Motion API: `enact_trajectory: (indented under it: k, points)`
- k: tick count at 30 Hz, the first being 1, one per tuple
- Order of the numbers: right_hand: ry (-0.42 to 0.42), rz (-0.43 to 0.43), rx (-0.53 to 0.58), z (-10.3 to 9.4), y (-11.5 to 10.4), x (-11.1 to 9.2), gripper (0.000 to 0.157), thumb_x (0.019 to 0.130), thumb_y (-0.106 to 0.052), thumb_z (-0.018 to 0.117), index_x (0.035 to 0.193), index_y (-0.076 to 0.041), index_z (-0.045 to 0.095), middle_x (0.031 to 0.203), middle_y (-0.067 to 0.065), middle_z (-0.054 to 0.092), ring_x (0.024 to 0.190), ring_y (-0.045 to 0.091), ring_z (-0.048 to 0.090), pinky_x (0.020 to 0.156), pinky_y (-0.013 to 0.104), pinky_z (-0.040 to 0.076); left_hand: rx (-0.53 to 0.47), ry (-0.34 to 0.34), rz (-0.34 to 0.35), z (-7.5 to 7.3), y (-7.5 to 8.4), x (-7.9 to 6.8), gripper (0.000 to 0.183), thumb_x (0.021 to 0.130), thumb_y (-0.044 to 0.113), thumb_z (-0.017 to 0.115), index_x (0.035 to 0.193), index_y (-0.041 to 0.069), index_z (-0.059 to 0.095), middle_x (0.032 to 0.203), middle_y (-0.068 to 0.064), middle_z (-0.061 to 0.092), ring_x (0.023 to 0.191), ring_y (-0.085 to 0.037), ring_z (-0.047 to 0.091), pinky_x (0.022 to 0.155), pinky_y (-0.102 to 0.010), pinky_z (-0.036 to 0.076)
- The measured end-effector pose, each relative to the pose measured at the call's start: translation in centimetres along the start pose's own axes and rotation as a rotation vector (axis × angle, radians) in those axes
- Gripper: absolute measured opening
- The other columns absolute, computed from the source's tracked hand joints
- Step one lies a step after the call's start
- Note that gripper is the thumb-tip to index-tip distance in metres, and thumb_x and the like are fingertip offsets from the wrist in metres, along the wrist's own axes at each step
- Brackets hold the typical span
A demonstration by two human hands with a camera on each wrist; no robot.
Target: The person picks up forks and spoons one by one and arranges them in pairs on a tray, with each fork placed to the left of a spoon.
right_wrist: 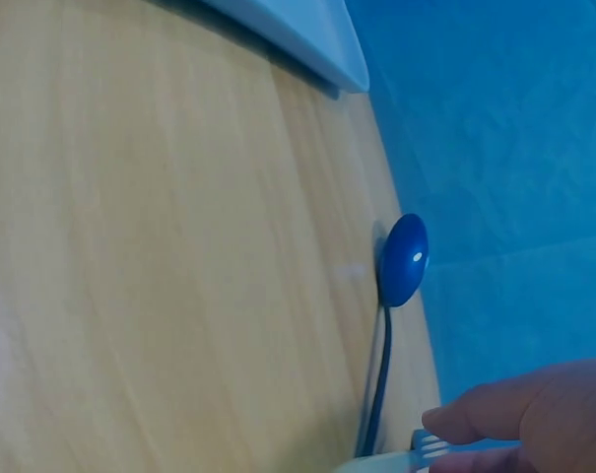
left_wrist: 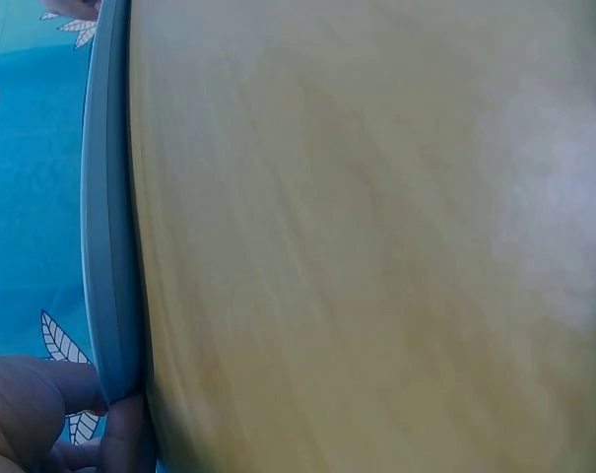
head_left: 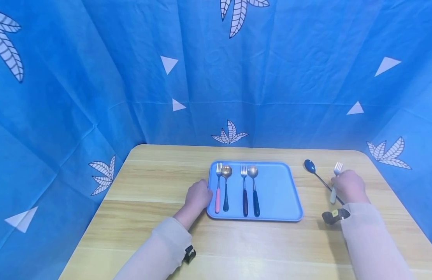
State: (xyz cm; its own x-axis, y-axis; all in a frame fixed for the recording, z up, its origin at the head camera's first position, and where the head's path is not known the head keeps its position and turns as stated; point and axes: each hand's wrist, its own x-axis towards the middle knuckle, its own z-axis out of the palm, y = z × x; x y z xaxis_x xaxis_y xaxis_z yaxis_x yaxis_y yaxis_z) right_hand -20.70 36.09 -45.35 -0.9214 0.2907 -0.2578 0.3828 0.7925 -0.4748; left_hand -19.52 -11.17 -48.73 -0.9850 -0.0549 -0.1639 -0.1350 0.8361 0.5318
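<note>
On the left, my left hand (head_left: 199, 194) grips the left edge of a blue tray (head_left: 277, 190); in the left wrist view, thumb and fingers pinch its rim (left_wrist: 112, 246). Two forks and two spoons lie in the tray: a pink-handled fork (head_left: 217, 194), a gold-bowled spoon (head_left: 225, 194), a dark-handled fork (head_left: 245, 194) and a dark-handled spoon (head_left: 255, 194). Right of the tray, my right hand (head_left: 349, 186) pinches a fork (head_left: 338, 168) with a pale handle, tines pointing away. A long dark blue spoon (head_left: 310, 166) lies on the table, its handle passing under that fork in view.
The wooden table (head_left: 153, 182) reaches to a blue patterned curtain (head_left: 216, 77) behind it and at both sides. Each sleeve has a dark wrist camera (head_left: 331, 217) near its cuff.
</note>
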Motion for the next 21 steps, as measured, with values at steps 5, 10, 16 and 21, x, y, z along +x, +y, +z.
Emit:
enact_trajectory:
  k: [5,10,16,21]
  points:
    - [0.003,0.020,-0.007,0.29,0.15,-0.08,0.030,0.096,-0.017,0.053,0.093,0.012,0.062,0.085,0.026,0.062,0.076,0.036,0.058,0.070,0.048,0.048,0.001,0.001,0.005,-0.04,0.11,-0.01,0.010,0.095,0.011,0.059,0.087,0.006,0.060,0.071,-0.006,0.056,0.063,-0.022,0.055,0.055,-0.032,0.045]
    - [0.007,0.014,0.005,0.51,0.15,-0.26,0.030,0.096,-0.017,0.055,0.092,0.012,0.062,0.081,0.023,0.062,0.073,0.033,0.057,0.067,0.045,0.048,-0.009,0.001,0.001,-0.08,0.11,-0.06,0.010,0.095,0.011,0.059,0.085,0.006,0.059,0.070,-0.006,0.056,0.063,-0.022,0.055,0.055,-0.032,0.044]
    - [0.023,-0.008,-0.007,0.77,-0.09,-0.08,0.030,0.091,-0.014,0.059,0.094,0.015,0.062,0.081,0.024,0.062,0.070,0.032,0.056,0.064,0.042,0.048,-0.014,-0.004,-0.006,-0.12,0.04,-0.15,0.009,0.095,0.011,0.058,0.088,0.005,0.060,0.071,-0.006,0.056,0.065,-0.022,0.055,0.056,-0.032,0.044]
    - [0.029,-0.020,-0.017,1.05,-0.22,0.14,0.026,0.088,-0.011,0.058,0.090,0.015,0.061,0.076,0.022,0.061,0.066,0.030,0.056,0.062,0.042,0.048,-0.007,-0.004,-0.011,-0.11,0.05,-0.20,0.008,0.095,0.011,0.058,0.092,0.004,0.061,0.073,-0.006,0.057,0.066,-0.023,0.055,0.057,-0.032,0.045]
